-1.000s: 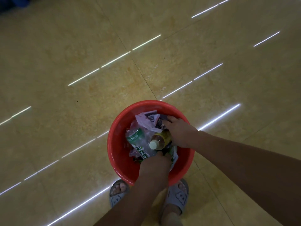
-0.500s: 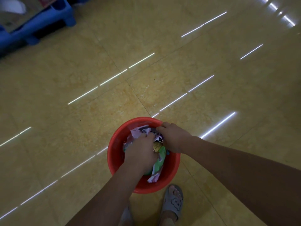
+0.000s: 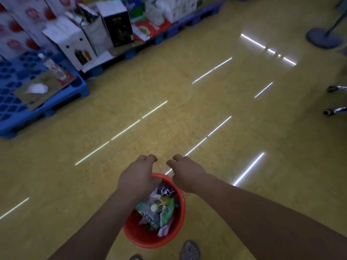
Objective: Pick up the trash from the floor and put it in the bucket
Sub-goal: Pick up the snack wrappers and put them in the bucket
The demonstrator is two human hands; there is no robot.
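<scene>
The round red plastic bucket [image 3: 142,240] stands on the glossy yellow tiled floor [image 3: 187,113] at the lower centre of the frame. It contains the trash [image 3: 166,211]: crumpled green and purple wrappers and a clear bottle [image 3: 154,207] with a white cap. The left hand [image 3: 138,178] and right hand [image 3: 186,174] hover over the far rim, knuckles up. Each grip is slack: fingers loosely curled, clamped on nothing. Blue lattice plastic pallets [image 3: 13,111] carrying cardboard cartons [image 3: 71,42] occupy the upper left.
</scene>
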